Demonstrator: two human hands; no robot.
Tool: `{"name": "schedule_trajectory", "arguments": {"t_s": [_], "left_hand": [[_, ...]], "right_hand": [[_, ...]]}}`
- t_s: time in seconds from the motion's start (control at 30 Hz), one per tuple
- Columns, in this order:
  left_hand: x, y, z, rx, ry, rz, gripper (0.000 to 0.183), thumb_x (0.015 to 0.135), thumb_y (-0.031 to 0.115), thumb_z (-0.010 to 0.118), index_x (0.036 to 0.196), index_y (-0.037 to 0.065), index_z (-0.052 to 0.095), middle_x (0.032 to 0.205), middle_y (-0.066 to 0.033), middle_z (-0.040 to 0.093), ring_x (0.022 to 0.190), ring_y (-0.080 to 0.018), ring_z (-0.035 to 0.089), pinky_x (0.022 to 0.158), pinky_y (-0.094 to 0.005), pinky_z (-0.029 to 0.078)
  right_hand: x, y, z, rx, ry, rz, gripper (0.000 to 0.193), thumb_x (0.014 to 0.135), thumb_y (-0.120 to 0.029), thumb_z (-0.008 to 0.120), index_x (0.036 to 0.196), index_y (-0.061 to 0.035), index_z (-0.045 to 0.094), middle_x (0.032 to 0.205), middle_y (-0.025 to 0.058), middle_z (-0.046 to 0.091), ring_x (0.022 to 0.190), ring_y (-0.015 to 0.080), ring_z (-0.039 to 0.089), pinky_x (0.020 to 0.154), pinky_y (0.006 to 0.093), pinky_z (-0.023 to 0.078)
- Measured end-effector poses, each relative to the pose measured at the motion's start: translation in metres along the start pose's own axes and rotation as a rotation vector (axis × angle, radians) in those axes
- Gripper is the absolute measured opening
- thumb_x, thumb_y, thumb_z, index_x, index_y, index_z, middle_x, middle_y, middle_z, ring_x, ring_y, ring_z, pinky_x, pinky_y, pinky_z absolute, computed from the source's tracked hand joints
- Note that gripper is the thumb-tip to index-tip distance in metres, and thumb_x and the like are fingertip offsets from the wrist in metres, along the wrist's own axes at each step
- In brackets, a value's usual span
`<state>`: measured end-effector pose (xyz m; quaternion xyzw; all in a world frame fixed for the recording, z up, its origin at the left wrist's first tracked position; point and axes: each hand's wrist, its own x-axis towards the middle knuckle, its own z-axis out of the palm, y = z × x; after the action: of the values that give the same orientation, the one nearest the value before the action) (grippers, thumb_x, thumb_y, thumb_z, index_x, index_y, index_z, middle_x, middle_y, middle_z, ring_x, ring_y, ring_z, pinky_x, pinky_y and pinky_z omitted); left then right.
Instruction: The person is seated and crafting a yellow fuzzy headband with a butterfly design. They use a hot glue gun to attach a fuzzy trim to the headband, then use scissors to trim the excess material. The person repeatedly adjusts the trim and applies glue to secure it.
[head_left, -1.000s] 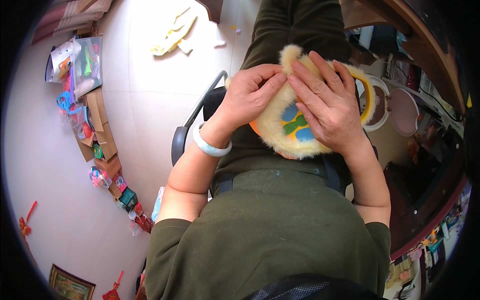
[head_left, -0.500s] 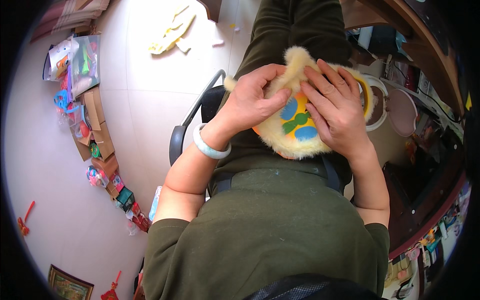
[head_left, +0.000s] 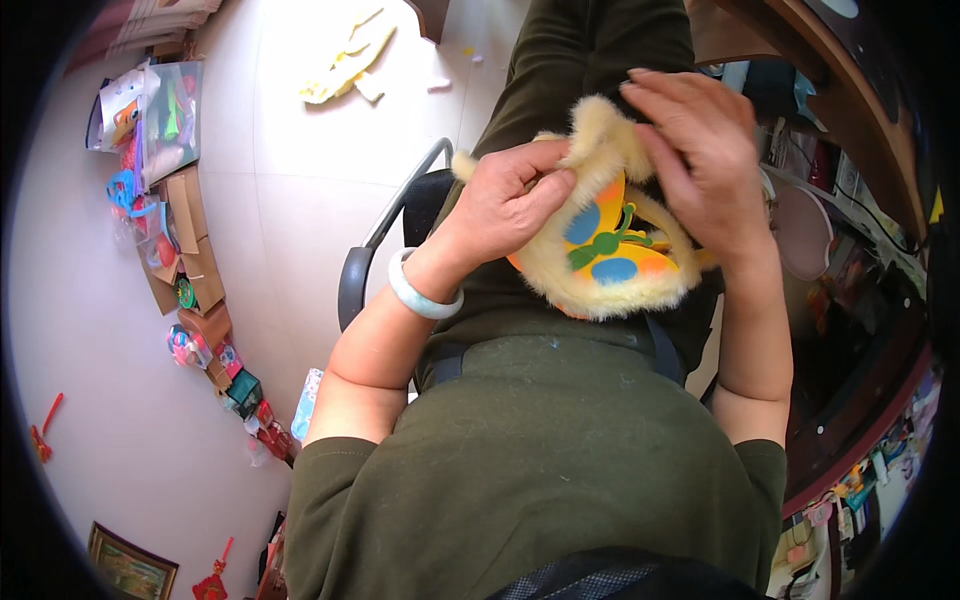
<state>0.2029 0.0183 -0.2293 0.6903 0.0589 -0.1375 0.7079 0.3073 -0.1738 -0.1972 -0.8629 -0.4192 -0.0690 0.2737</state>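
The pale tiled floor (head_left: 300,225) lies brightly lit beside a wall (head_left: 90,300) bearing a framed picture (head_left: 133,563).

The right hand (head_left: 705,150) is blurred; whether it touches the furry butterfly piece (head_left: 607,245) cannot be told. The left hand (head_left: 510,195) hides part of that piece's left side. The far edge cuts off the trouser legs (head_left: 610,45). Clutter (head_left: 862,490) at near right is too small to identify.
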Motion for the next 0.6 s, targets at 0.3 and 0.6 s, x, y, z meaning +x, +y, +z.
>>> {"name": "schedule_trajectory", "arguments": {"t_s": [0.3, 0.6], "left_hand": [[0.007, -0.009, 0.004, 0.106, 0.029, 0.057, 0.025, 0.097, 0.020, 0.057, 0.107, -0.002, 0.063, 0.075, 0.0004, 0.061, 0.069, -0.0039, 0.050, 0.062, -0.0224, 0.045], [0.012, -0.005, 0.004, 0.151, 0.105, -0.088, 0.024, 0.091, 0.024, 0.065, 0.088, 0.000, 0.062, 0.064, -0.0014, 0.055, 0.061, -0.0065, 0.046, 0.056, -0.0253, 0.041]], "right_hand": [[-0.006, -0.014, -0.027, 0.137, -0.108, -0.087, 0.028, 0.078, -0.011, 0.069, 0.105, -0.0085, 0.071, 0.127, 0.0123, 0.060, 0.116, 0.0307, 0.054, 0.096, 0.0407, 0.040], [-0.018, 0.003, -0.026, -0.019, -0.029, 0.007, 0.027, 0.078, -0.008, 0.069, 0.105, -0.0086, 0.071, 0.125, 0.0087, 0.062, 0.121, 0.0284, 0.054, 0.101, 0.0403, 0.038]]}}
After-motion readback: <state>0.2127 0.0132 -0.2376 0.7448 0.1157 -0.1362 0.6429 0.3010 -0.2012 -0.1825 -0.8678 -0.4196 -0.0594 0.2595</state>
